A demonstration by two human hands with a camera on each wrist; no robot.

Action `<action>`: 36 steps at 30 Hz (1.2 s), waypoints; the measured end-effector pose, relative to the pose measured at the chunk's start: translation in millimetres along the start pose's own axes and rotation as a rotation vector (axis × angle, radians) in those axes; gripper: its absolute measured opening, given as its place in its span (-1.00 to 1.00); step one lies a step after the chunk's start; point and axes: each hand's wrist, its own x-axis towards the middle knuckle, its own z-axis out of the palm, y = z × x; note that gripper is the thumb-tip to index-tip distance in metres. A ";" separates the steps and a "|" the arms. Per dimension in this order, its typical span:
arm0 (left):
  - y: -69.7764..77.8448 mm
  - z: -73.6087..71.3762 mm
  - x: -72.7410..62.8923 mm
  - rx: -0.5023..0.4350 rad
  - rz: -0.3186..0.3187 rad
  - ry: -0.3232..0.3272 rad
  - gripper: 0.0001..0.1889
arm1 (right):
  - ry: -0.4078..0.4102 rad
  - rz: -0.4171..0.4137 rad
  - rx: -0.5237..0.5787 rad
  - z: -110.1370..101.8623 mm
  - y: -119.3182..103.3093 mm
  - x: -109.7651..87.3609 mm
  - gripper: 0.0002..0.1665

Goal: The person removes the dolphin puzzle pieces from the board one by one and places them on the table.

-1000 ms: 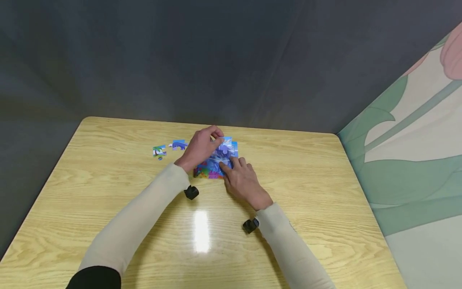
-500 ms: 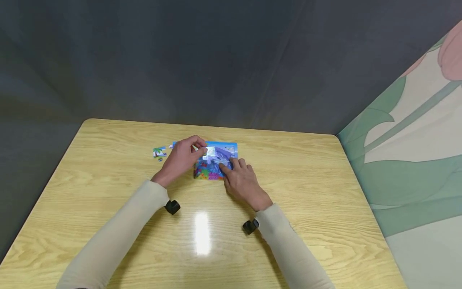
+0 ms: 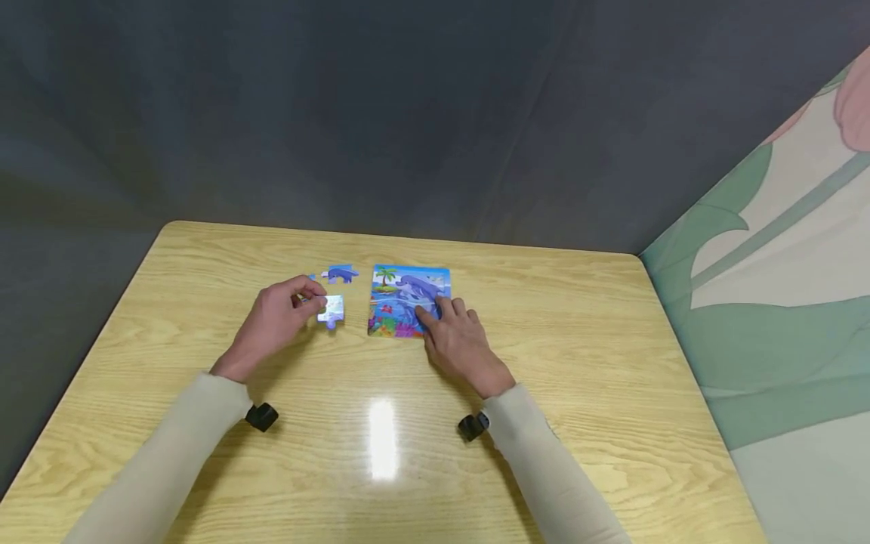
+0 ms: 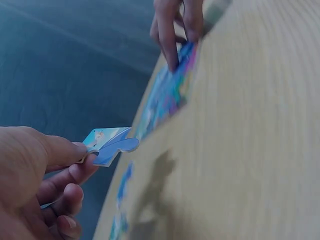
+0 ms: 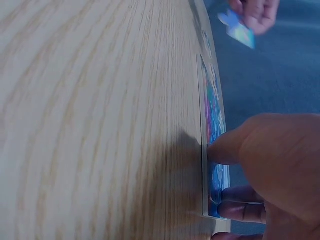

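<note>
My left hand [image 3: 275,321] is raised left of the puzzle board, pinching a jigsaw puzzle piece [image 3: 331,309] between thumb and finger. In the left wrist view the piece [image 4: 112,144] shows pale blue with a purple-blue shape and a rounded tab. The square puzzle board [image 3: 390,298] lies flat, with dolphins, a palm tree and coral on it. On its right side rests my right hand [image 3: 462,340]; the right wrist view shows the thumb [image 5: 225,149] pressed on the board and other fingertips near its end.
A loose dolphin puzzle piece [image 3: 342,273] lies left of the board. Another piece [image 3: 312,277] is mostly hidden behind the left hand. The wooden table [image 3: 578,363] ends at a dark curtain [image 3: 381,128], and a floral cloth [image 3: 782,264] hangs on the right.
The left hand has carried the pinched piece from above the board leftward and toward the person, uncovering the board's palm tree side. The right hand has stayed on the board.
</note>
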 end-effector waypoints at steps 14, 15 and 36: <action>-48.9 -27.0 -24.1 0.085 -0.061 0.039 -0.78 | -0.014 0.009 -0.012 -1.2 -0.2 -0.6 -0.43; -50.5 -28.4 -24.0 0.089 -0.062 0.042 -0.78 | -0.014 0.009 -0.012 -1.2 -0.3 -0.6 -0.43; -3.1 -6.2 34.7 -0.061 -0.066 -0.075 -0.75 | -0.011 0.021 -0.004 0.1 -2.4 1.4 -0.43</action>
